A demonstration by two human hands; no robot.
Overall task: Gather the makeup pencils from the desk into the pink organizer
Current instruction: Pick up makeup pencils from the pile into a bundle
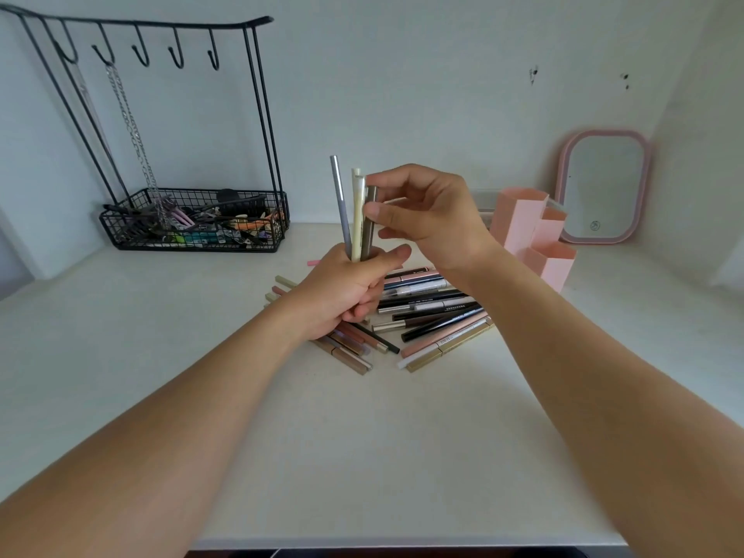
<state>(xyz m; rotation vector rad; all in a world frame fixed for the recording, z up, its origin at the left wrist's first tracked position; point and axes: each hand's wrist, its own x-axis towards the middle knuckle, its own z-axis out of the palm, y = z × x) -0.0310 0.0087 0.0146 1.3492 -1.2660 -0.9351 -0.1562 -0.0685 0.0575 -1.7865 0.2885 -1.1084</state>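
At ten o'clock, far back on the desk, stands a black wire basket full of small things, with hooks above it. It has no part in this job.

In the middle, the left hand makes a fist around three pencils — grey, cream and brown — and holds them straight up, like a small bunch. The right hand pinches the brown one near its top with thumb and fingers; the other fingers stay loose. I think it is pushing that pencil in with the rest, so many can go at once.

Under both hands lies the pile of pencils, still on the desk.

At two o'clock waits the pink organizer — its cups look empty, so the job seems barely begun. Behind it leans a pink mirror.
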